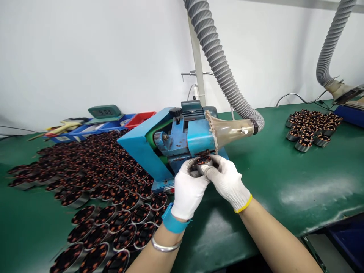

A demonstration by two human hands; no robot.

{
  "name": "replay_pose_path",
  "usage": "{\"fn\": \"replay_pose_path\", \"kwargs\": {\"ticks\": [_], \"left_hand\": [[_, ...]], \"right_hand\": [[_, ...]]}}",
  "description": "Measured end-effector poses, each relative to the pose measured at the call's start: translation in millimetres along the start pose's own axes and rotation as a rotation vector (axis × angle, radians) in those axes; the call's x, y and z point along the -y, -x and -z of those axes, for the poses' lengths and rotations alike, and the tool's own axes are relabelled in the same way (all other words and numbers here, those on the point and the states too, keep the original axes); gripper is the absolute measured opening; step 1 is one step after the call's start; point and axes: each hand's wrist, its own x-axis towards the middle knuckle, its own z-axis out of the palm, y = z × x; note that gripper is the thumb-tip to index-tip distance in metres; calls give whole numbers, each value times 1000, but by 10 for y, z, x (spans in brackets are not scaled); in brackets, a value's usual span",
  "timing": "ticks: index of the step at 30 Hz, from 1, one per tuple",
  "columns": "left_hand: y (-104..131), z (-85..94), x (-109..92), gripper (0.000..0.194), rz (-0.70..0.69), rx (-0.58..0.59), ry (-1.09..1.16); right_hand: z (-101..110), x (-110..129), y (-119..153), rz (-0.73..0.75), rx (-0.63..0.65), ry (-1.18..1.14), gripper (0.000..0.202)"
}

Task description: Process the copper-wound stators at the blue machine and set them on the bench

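Both gloved hands meet at the near edge of the blue machine (200,136), forearms angling in from below and converging. Left hand (189,191), banded at the wrist, curls its fingers around the left side of one wound metal core (204,160); right hand (229,180), yellow-cuffed, closes on the other side, thumb across the near wall. Core sits between the two hands, wound face up, just below the machine's hood; contact with the machine unclear. Left of the machine: many similar cores (113,193) on the green table (264,189). Far right of it: a smaller cluster (308,127).
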Motion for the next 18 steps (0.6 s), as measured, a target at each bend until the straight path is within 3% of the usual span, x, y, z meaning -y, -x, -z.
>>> {"fn": "replay_pose_path", "kwargs": {"ticks": [18], "left_hand": [[-41,-8,-96,39,-36,73,-116]], "right_hand": [[-32,-13,15,-23,-62,-136,27]]}}
